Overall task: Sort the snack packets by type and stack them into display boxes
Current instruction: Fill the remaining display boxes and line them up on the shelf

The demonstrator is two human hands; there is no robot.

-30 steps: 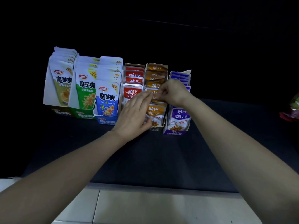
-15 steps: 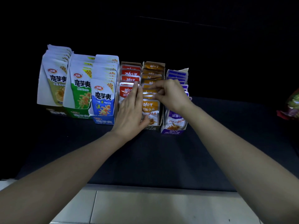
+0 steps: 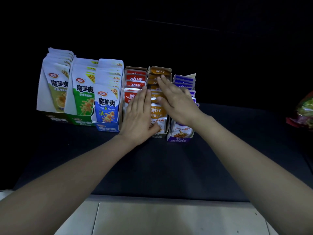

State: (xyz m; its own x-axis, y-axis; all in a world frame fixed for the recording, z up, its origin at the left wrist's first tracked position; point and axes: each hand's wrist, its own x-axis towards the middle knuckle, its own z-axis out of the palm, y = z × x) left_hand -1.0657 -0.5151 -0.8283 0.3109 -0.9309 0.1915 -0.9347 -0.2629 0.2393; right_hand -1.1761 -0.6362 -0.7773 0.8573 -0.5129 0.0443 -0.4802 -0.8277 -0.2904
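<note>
Six display boxes stand in a row on a dark table. From the left they hold olive packets (image 3: 55, 85), green packets (image 3: 83, 92), blue packets (image 3: 107, 106), small red packets (image 3: 135, 78), orange packets (image 3: 158, 112) and purple packets (image 3: 183, 81). My left hand (image 3: 138, 119) lies flat against the left side of the orange box, fingers straight, covering the front red packets. My right hand (image 3: 176, 100) lies flat over the orange row's right side, fingers stretched to the rear packets, covering part of the purple row. Neither hand holds a packet.
The dark table (image 3: 152, 163) ends at a pale tiled floor (image 3: 169, 217) near me. A crumpled red and green bag (image 3: 304, 112) lies at the far right edge. Everything behind the boxes is black.
My right hand has opened from a pinch on the orange packets to flat, stretched fingers. My left hand has slid forward along the orange box's left side.
</note>
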